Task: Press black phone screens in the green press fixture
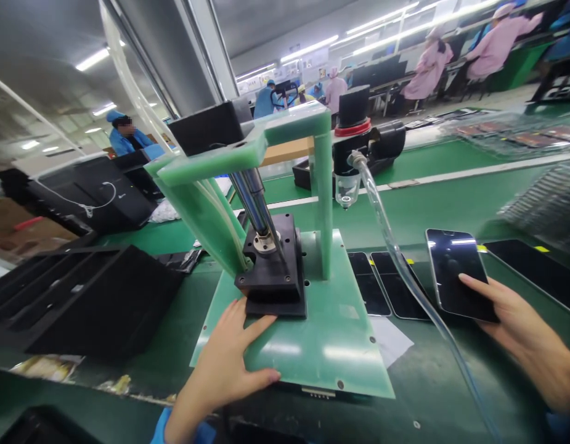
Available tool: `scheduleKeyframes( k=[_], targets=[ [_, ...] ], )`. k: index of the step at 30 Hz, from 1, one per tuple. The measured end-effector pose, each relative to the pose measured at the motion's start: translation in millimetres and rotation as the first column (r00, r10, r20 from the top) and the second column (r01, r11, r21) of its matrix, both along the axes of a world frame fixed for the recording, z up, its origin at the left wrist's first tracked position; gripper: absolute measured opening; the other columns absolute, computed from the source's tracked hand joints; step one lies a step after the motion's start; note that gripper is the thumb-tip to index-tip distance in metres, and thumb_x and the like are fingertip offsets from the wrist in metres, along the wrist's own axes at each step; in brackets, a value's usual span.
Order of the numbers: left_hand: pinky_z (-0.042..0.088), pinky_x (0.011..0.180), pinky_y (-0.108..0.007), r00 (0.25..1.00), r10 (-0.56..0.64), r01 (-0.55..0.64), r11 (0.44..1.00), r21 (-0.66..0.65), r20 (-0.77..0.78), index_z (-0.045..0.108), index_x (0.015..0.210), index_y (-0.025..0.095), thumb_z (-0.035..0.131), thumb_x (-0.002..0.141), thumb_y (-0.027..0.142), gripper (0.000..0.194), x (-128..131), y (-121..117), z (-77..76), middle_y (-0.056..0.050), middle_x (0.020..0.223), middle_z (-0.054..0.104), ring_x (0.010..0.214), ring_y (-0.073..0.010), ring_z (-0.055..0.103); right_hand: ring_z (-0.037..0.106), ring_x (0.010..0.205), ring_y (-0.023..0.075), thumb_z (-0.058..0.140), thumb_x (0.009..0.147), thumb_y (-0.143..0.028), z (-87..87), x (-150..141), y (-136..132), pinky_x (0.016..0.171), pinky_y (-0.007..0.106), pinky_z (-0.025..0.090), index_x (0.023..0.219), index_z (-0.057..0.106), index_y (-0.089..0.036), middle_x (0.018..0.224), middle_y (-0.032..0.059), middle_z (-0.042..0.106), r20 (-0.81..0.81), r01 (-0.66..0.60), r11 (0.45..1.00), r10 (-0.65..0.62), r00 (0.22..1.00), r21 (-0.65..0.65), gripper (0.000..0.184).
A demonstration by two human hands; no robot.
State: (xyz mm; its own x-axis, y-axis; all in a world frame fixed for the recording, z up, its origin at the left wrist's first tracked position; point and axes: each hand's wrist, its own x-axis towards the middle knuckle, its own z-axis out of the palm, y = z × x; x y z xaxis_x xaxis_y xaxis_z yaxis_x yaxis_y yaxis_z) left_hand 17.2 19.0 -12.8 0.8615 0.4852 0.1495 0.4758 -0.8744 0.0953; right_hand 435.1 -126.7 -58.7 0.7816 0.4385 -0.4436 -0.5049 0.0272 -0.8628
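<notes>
A press fixture with a green frame stands on a green base plate. Its metal cylinder comes down onto a black block. My left hand lies with fingers spread on the base plate, fingertips by the near edge of the black block. My right hand grips a smartphone with a dark, glossy screen, tilted, thumb on its face. Beyond and beside it lie more dark phones, some with yellow tabs; a white sheet sits partly beneath the base plate.
A clear air hose runs from the black air regulator down between the fixture and my right hand. At left stands a black slotted box. Stacked clear trays lie at far right. Several people work in the background.
</notes>
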Motion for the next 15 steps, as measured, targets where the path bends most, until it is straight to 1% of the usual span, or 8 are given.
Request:
scheduleKeyframes(
  k=[4, 7, 10, 15],
  targets=[
    [0.034, 0.109, -0.068, 1.0, 0.008, -0.008, 0.999, -0.049, 0.001, 0.045, 0.144, 0.03, 0.07, 0.076, 0.063, 0.079, 1, -1, 1.1, -0.015, 0.155, 0.033, 0.141, -0.041, 0.033, 0.065, 0.061, 0.0198, 0.059, 0.082, -0.002, 12.1, -8, 1, 0.05, 0.015, 0.057, 0.075, 0.074, -0.019, 0.086, 0.0104, 0.068, -0.007, 0.011, 1.0, -0.011, 1.0, -0.03, 0.024],
    [0.033, 0.11, -0.068, 1.0, 0.015, -0.014, 0.998, -0.062, 0.012, 0.044, 0.144, 0.032, 0.07, 0.076, 0.062, 0.079, 1, -2, 1.5, -0.013, 0.155, 0.033, 0.14, -0.0407, 0.033, 0.065, 0.059, 0.0196, 0.058, 0.079, 0.0, 17.4, -13, 2, 0.048, 0.015, 0.057, 0.072, 0.071, -0.018, 0.082, 0.0098, 0.068, -0.005, 0.017, 0.998, -0.018, 1.0, -0.065, 0.024],
    [0.034, 0.109, -0.068, 1.0, 0.008, -0.007, 0.998, -0.062, 0.023, 0.045, 0.144, 0.032, 0.07, 0.076, 0.063, 0.079, 1, -1, 0.9, -0.013, 0.154, 0.033, 0.139, -0.041, 0.034, 0.064, 0.056, 0.0194, 0.057, 0.077, 0.004, 20.5, -15, 2, 0.046, 0.016, 0.057, 0.072, 0.069, -0.016, 0.079, 0.0087, 0.068, -0.01, 0.024, 0.995, -0.025, 1.0, -0.098, 0.024],
    [0.034, 0.108, -0.067, 1.0, 0.0, 0.001, 0.999, -0.051, 0.029, 0.042, 0.144, 0.032, 0.07, 0.077, 0.062, 0.079, 1, -1, 0.2, -0.013, 0.155, 0.031, 0.14, -0.0405, 0.032, 0.065, 0.057, 0.0184, 0.058, 0.081, 0.002, 22.0, -16, 1, 0.047, 0.015, 0.056, 0.078, 0.069, -0.016, 0.082, 0.0072, 0.068, -0.046, 0.025, 0.996, -0.029, 0.999, -0.089, 0.022]
  ],
)
